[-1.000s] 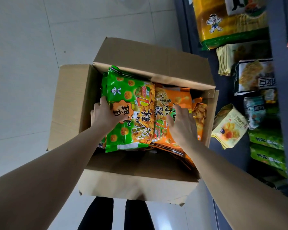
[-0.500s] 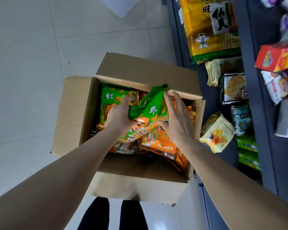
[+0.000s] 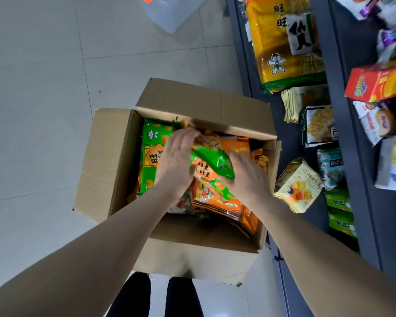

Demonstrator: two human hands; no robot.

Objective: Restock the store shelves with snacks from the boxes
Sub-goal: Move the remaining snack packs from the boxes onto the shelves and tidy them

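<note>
An open cardboard box (image 3: 110,161) stands on the floor in front of me, packed with green and orange snack bags. A crumpled green snack bag (image 3: 213,164) lies tilted on top between my hands. My left hand (image 3: 177,160) lies over its left side, fingers reaching toward the box's far wall. My right hand (image 3: 247,173) grips the bag's right end from above. More green bags (image 3: 150,154) stand along the left of the box and orange bags (image 3: 220,202) lie beneath. How far my left fingers curl is hidden.
Dark store shelves (image 3: 343,124) run along the right, holding a big yellow rice-cracker pack (image 3: 281,42), a pale yellow bag (image 3: 297,185), green bags (image 3: 340,209) and a red box (image 3: 377,82). Grey tiled floor (image 3: 44,110) spreads to the left. My legs show below the box.
The top green bag has been lifted, crumpled and turned over to the right. My left hand slid forward over it and my right hand closed on its right end. The view shifted toward the shelves.
</note>
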